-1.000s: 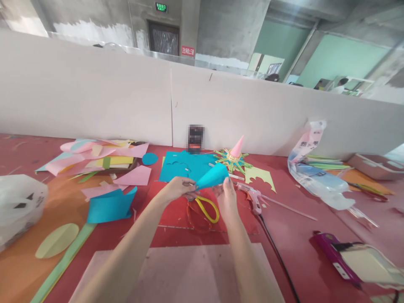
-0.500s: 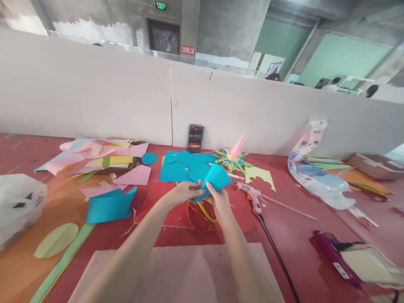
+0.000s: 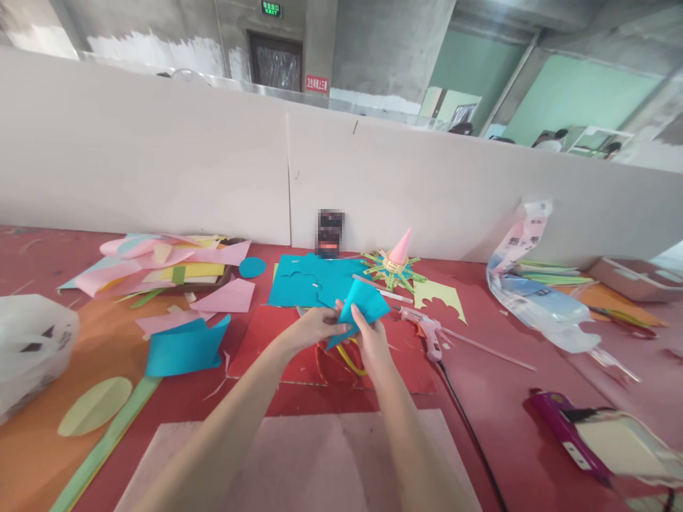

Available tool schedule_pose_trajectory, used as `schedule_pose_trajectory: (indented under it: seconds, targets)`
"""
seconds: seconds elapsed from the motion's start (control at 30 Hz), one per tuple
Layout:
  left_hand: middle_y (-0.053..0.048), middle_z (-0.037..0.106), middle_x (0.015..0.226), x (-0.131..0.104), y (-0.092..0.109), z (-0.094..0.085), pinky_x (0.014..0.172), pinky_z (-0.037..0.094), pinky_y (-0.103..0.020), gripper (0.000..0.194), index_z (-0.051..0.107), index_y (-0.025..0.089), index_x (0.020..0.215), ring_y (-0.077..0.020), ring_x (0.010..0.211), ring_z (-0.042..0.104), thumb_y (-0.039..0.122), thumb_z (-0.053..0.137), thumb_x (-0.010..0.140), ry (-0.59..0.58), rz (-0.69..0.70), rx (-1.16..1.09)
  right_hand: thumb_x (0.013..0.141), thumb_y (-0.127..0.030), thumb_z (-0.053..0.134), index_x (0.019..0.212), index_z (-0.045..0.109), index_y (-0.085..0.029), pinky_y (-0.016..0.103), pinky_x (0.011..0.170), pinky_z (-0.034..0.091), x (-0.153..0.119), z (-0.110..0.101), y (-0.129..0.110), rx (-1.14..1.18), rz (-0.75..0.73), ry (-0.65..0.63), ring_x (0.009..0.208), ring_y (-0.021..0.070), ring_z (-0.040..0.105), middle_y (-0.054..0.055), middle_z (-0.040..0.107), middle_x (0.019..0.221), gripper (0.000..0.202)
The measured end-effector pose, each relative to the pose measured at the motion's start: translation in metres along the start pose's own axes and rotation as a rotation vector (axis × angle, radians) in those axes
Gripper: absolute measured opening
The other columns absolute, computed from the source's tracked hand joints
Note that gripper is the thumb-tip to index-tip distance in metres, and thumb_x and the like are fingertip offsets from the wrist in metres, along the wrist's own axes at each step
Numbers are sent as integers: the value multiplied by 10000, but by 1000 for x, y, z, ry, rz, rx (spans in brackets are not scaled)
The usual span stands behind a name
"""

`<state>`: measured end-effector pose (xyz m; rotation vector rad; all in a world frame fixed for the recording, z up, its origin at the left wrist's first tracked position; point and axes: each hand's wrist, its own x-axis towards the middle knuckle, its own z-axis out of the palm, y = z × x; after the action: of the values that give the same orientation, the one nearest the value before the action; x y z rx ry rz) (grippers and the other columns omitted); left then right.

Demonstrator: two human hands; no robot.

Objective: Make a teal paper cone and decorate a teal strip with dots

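Both hands grip a folded piece of blue paper (image 3: 368,299) above the red sheet (image 3: 261,355). My left hand (image 3: 321,327) pinches its left edge, and my right hand (image 3: 371,334) holds it from the right with the thumb on its face. Beneath the hands lie scissors with a yellow and red handle (image 3: 352,361), partly covered. Just behind is a larger blue sheet (image 3: 291,288) with a scalloped cutout. A pink paper cone on a green and blue star-shaped base (image 3: 399,252) stands behind my right hand.
A pink hot glue gun (image 3: 430,331) lies to the right, its black cord running forward. Far right is a purple power strip (image 3: 570,434). Paper scraps (image 3: 176,263), a curled blue strip (image 3: 184,348) and a white plastic bag (image 3: 37,341) lie left. A white partition (image 3: 160,156) closes the back.
The blue paper has been bent into a different shape between the hands, its upper left edge now folded over. My left fingers have shifted slightly along it.
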<state>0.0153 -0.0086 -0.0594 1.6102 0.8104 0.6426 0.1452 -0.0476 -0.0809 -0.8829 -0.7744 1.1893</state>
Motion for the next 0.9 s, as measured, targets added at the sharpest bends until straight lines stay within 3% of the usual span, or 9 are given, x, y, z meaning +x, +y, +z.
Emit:
schedule_pose_trajectory:
  seconds: [0.1,0.23,0.5,0.7,0.9]
  targets:
    - [-33,658,639,2,-3,2,541,464,-254,322,668,146,743,-193,632,625,439,650,611,23,5,0,685,-407,651,946,663,-148,419,788,506,-1,1,-1,-31,10,-19,950,291,616,90,693,950,368]
    - [-30,653,610,1,-2,0,551,473,-265,312,672,148,716,-206,639,625,433,669,589,21,4,-2,682,-423,649,1024,637,-150,427,816,495,0,-1,-2,-42,-46,53,967,284,610,90,683,985,437]
    - [-49,692,853,0,8,4,654,489,-288,356,666,167,865,-217,778,630,440,641,639,45,47,-86,703,-380,643,1008,649,-157,420,848,476,0,0,1,-54,-63,24,967,270,610,90,669,1025,378]
    - [-61,688,841,1,2,2,694,489,-331,399,655,137,863,-239,783,631,450,661,616,65,37,-82,653,-414,658,986,651,-163,428,854,471,5,-7,2,-91,-137,213,958,269,609,64,685,981,417]
    - [-77,677,873,2,5,4,669,477,-309,460,639,130,924,-238,792,618,503,606,656,118,77,-2,698,-379,635,1053,618,-163,417,897,443,5,-10,2,-66,-167,169,1000,250,589,57,666,1039,416]
